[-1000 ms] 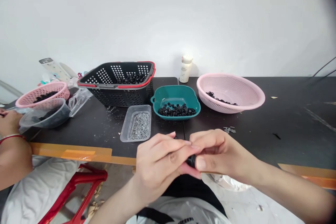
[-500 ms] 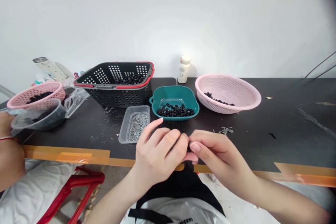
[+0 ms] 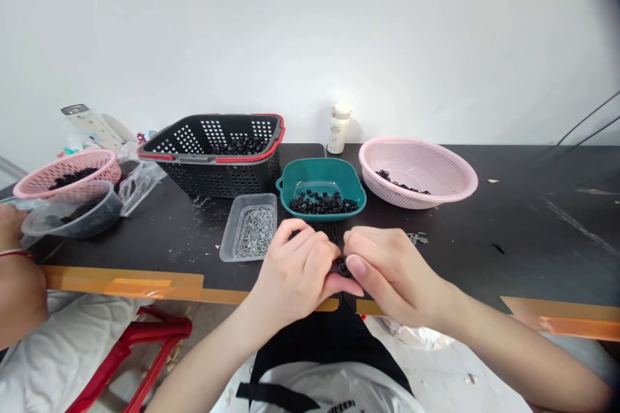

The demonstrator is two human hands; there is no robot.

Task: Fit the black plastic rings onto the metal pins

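A small black plastic part (image 3: 343,266) is pinched between my two hands, close to the table's front edge. My left hand (image 3: 303,271) grips it from the left, thumb underneath and fingers curled. From the right, my right hand (image 3: 394,274) presses thumb and bent forefinger against the same part. Fingers cover most of it, so its exact shape is hidden. Just beyond my hands stands a teal basin (image 3: 322,171) with many small black parts (image 3: 324,203). To its left, a clear plastic tray (image 3: 231,232) holds a heap of metal pins or screws (image 3: 256,232).
A dark basket with red handles (image 3: 220,177) and a pink colander (image 3: 421,161) hold black parts. A cream bottle (image 3: 339,129) stands by the wall. At left are a pink basket (image 3: 104,168), a clear bowl (image 3: 104,213) and another person's arm (image 3: 19,290). Loose pins (image 3: 417,238) lie right.
My left fingers have curled in, the raised forefinger now bent down. My right fingers have folded tighter, and the black part shows more between the hands.
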